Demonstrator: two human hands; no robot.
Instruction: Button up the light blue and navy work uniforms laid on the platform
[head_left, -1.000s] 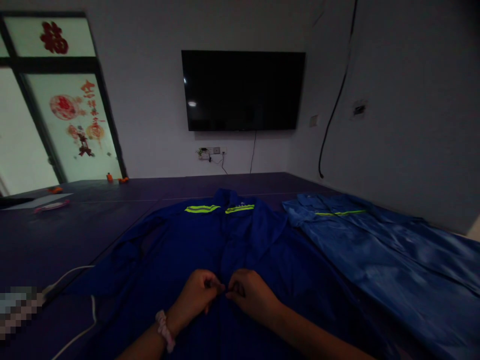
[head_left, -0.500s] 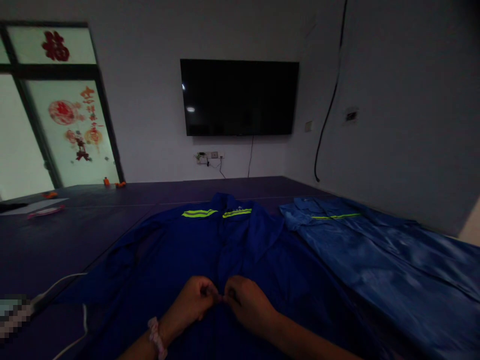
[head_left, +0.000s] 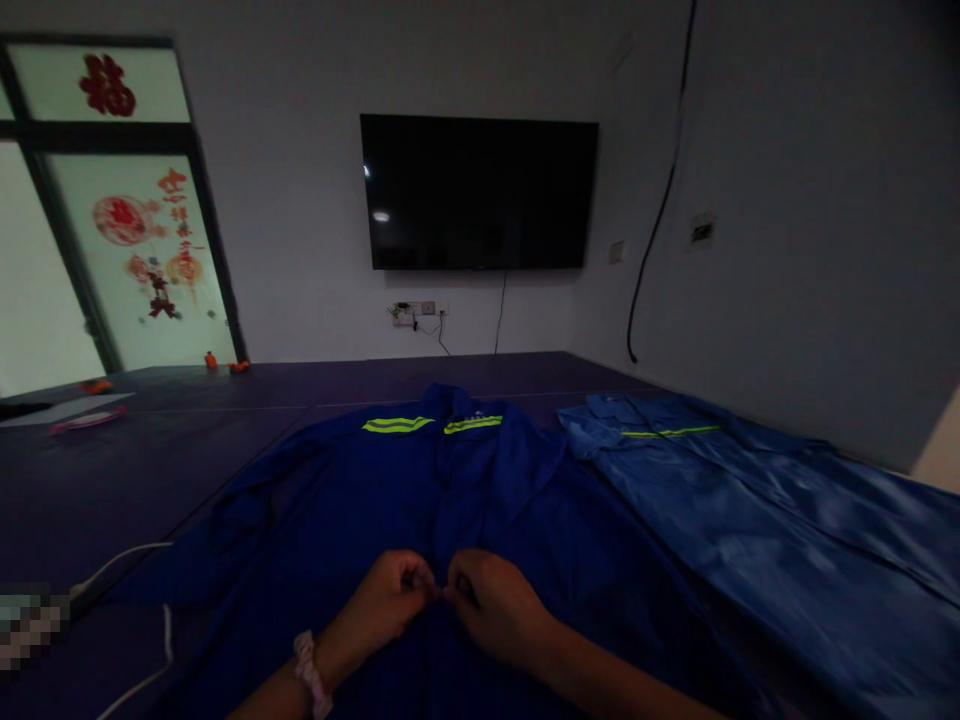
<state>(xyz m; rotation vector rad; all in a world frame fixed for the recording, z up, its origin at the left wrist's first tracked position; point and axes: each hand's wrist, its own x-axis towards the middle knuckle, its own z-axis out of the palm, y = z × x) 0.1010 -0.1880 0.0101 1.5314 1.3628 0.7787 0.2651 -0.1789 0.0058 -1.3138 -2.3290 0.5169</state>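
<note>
A dark blue work jacket (head_left: 360,500) with yellow reflective stripes lies spread flat on a dark purple surface (head_left: 150,450) in front of me. My left hand (head_left: 394,600), with a pink scrunchie on its wrist, and my right hand (head_left: 491,610) meet at the jacket's front placket. Both hands are closed in a pinch on the cloth there, fingertips almost touching. What lies between the fingers is too dark to make out.
A lighter blue jacket (head_left: 750,500) lies to the right, along the wall. A white cable (head_left: 127,570) runs at the lower left. A black TV (head_left: 478,190) hangs on the far wall. Small orange items (head_left: 225,365) sit by the window door.
My hands have stayed pinched together at the placket, shifting only slightly. The view has tilted a little.
</note>
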